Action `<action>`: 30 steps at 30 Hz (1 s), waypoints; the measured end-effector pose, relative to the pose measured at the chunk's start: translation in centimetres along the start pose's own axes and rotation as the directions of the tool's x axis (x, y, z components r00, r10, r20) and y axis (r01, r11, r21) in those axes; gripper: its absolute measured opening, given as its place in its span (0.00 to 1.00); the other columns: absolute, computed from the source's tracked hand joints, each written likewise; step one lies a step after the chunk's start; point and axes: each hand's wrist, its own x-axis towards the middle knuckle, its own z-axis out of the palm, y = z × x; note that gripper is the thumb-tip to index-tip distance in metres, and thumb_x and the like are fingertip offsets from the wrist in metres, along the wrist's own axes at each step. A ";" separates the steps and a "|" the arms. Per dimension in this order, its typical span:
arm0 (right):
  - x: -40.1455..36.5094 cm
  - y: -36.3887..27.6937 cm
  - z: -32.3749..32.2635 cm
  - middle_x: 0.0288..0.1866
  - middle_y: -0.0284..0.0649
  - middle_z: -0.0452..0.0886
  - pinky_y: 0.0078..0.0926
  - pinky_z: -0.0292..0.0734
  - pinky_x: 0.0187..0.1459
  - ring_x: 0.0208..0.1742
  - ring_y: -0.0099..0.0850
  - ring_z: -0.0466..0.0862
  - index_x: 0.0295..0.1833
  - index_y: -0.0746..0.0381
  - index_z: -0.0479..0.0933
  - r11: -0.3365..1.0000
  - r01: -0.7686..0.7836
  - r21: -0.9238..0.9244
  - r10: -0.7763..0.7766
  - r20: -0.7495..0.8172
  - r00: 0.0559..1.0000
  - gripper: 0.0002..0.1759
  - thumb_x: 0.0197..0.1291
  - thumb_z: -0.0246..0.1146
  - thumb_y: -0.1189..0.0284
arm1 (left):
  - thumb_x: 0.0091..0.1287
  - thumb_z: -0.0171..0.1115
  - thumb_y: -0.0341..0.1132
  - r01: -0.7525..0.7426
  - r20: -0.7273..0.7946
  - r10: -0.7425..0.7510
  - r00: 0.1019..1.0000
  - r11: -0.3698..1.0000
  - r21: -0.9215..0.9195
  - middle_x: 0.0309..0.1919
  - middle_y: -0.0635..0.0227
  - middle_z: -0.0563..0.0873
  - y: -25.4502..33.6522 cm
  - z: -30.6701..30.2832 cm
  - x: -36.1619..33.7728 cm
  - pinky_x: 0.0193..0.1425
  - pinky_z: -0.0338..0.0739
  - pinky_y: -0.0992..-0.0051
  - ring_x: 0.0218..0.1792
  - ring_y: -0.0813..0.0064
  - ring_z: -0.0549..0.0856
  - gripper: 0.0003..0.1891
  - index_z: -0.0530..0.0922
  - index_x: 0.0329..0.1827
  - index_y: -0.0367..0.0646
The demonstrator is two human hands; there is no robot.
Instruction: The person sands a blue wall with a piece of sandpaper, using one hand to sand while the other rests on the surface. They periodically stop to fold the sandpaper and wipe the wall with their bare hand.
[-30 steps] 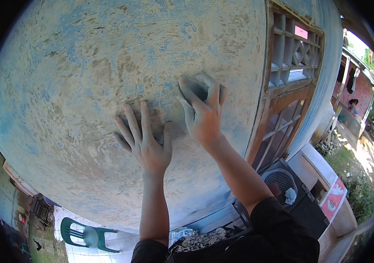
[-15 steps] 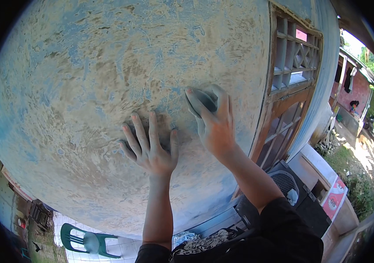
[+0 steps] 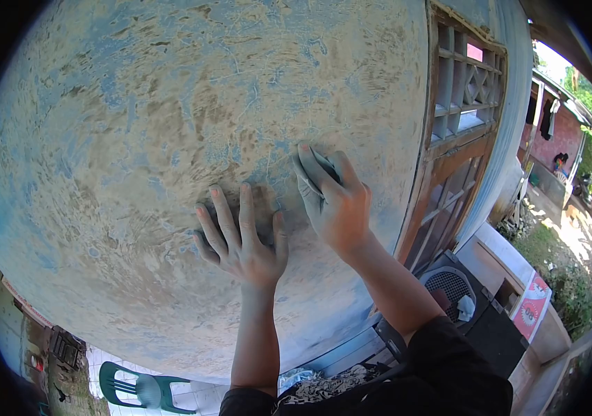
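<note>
A wall (image 3: 136, 125) with worn blue paint and bare tan patches fills most of the view. My left hand (image 3: 240, 239) lies flat against it, fingers spread, holding nothing. Just to its right, my right hand (image 3: 334, 197) presses a small grey sanding pad (image 3: 325, 166) against the wall, fingers curled over it. Both hands are dusty. The pad is mostly hidden under the fingers.
A wooden door frame with a lattice window (image 3: 466, 83) stands right of the hands. Below it sits a black speaker box (image 3: 459, 295) with a white cloth. A green plastic chair (image 3: 140, 388) stands on tiles at lower left. A distant person (image 3: 558, 165) sits by a red house.
Both hands have slid down and slightly right along the wall, the right hand still gripping the pad, now turned more edge-on.
</note>
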 end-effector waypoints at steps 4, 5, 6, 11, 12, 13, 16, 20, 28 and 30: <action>0.8 -0.8 0.5 0.48 0.32 0.86 0.26 0.82 0.24 0.30 0.27 0.91 0.63 0.53 0.90 1.000 -0.009 -0.023 0.006 -0.115 0.993 0.19 0.68 0.75 0.64 | 0.77 0.60 0.62 0.000 -0.001 0.000 1.000 1.000 0.014 0.85 0.55 0.72 0.0 0.1 0.0 0.89 0.38 0.47 0.88 0.47 0.59 0.33 0.80 0.80 0.58; 0.9 -1.0 0.5 0.48 0.32 0.87 0.25 0.81 0.23 0.30 0.26 0.91 0.62 0.53 0.91 1.000 -0.031 -0.001 0.030 -0.118 0.993 0.18 0.69 0.75 0.63 | 0.77 0.60 0.62 0.001 0.001 -0.001 1.000 1.000 0.010 0.85 0.55 0.72 0.0 0.2 -0.1 0.89 0.38 0.47 0.88 0.47 0.59 0.33 0.80 0.80 0.58; 0.3 -0.8 0.5 0.48 0.32 0.87 0.25 0.81 0.23 0.30 0.26 0.91 0.62 0.53 0.91 1.000 -0.030 -0.007 0.029 -0.117 0.993 0.18 0.69 0.75 0.63 | 0.77 0.59 0.62 0.002 -0.006 -0.002 1.000 1.000 0.003 0.85 0.55 0.72 0.0 0.2 -0.1 0.89 0.39 0.47 0.88 0.47 0.59 0.33 0.80 0.79 0.58; 0.7 0.1 -0.6 0.50 0.40 0.91 0.27 0.87 0.33 0.39 0.34 0.95 0.62 0.60 0.90 0.999 0.032 0.006 -0.032 -0.008 0.999 0.18 0.68 0.75 0.71 | 0.77 0.58 0.61 -0.010 -0.029 0.011 1.000 1.000 0.007 0.85 0.54 0.71 -0.1 0.5 -0.2 0.89 0.40 0.46 0.88 0.47 0.59 0.33 0.80 0.80 0.58; 1.0 -0.1 -0.7 0.50 0.40 0.91 0.27 0.87 0.33 0.39 0.34 0.95 0.62 0.60 0.90 0.999 0.032 0.006 -0.032 -0.010 0.999 0.18 0.68 0.75 0.71 | 0.77 0.58 0.61 -0.011 -0.030 0.011 0.999 1.000 0.007 0.85 0.54 0.71 0.0 0.5 -0.1 0.89 0.40 0.46 0.88 0.47 0.59 0.33 0.80 0.80 0.58; 1.1 -0.5 -0.7 0.50 0.40 0.91 0.27 0.88 0.34 0.40 0.34 0.95 0.61 0.60 0.91 1.000 -0.025 0.005 0.025 0.011 1.000 0.18 0.67 0.75 0.71 | 0.77 0.59 0.61 -0.006 -0.031 0.006 0.999 1.000 0.003 0.85 0.54 0.71 0.1 0.5 -0.1 0.89 0.40 0.46 0.88 0.46 0.59 0.33 0.79 0.80 0.57; -0.2 -0.4 0.2 0.48 0.35 0.89 0.25 0.85 0.29 0.35 0.30 0.93 0.63 0.56 0.90 1.000 -0.010 0.002 0.010 -0.015 1.000 0.19 0.68 0.74 0.68 | 0.76 0.60 0.60 0.003 -0.024 -0.004 1.000 1.000 -0.014 0.85 0.54 0.72 0.2 0.2 0.1 0.89 0.39 0.46 0.88 0.46 0.59 0.32 0.79 0.80 0.57; 0.9 0.5 0.0 0.47 0.31 0.87 0.24 0.82 0.24 0.29 0.26 0.91 0.67 0.52 0.88 0.989 0.149 0.025 -0.145 -0.097 0.985 0.20 0.71 0.72 0.66 | 0.76 0.62 0.57 -0.015 0.003 0.015 1.000 1.000 -0.017 0.85 0.54 0.72 -0.1 -0.2 0.0 0.89 0.39 0.47 0.88 0.46 0.60 0.31 0.80 0.79 0.57; 0.0 0.6 0.1 0.46 0.35 0.88 0.27 0.83 0.27 0.30 0.30 0.91 0.64 0.56 0.89 0.999 0.033 0.043 -0.031 -0.051 0.998 0.19 0.69 0.74 0.67 | 0.76 0.63 0.56 -0.028 -0.004 0.028 1.000 0.999 -0.036 0.85 0.54 0.72 -0.3 -0.2 -0.1 0.89 0.39 0.47 0.88 0.47 0.60 0.31 0.80 0.79 0.57; 0.4 1.5 0.2 0.46 0.31 0.87 0.27 0.80 0.23 0.27 0.28 0.89 0.67 0.51 0.88 0.992 0.125 0.021 -0.123 -0.064 0.990 0.21 0.70 0.72 0.64 | 0.76 0.63 0.56 -0.035 -0.011 0.035 0.999 0.999 -0.029 0.85 0.54 0.72 -0.3 0.0 0.0 0.89 0.39 0.47 0.88 0.46 0.60 0.31 0.80 0.79 0.56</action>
